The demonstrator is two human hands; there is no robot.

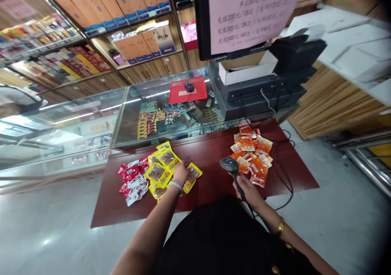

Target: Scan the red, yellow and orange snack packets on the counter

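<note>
Red desk (210, 152) as landmark; at its far edge a glass counter (91, 120) holding small packaged goods, with a red mouse pad (187, 90) and mouse on top; till base (259, 97) at the desk's far right, cable trailing over the right edge; my left hand (181, 173) closed on a yellow packet (192, 176) at the yellow pile (160, 167) (red packets (132, 179) just left of it); my right hand (247, 189) gripping the barcode scanner (229, 165), orange packets (252, 155) just beyond.

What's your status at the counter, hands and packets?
Left hand on a yellow packet. Right hand gripping the scanner. Orange packets right of the scanner, red packets far left. Nothing blocking.
</note>
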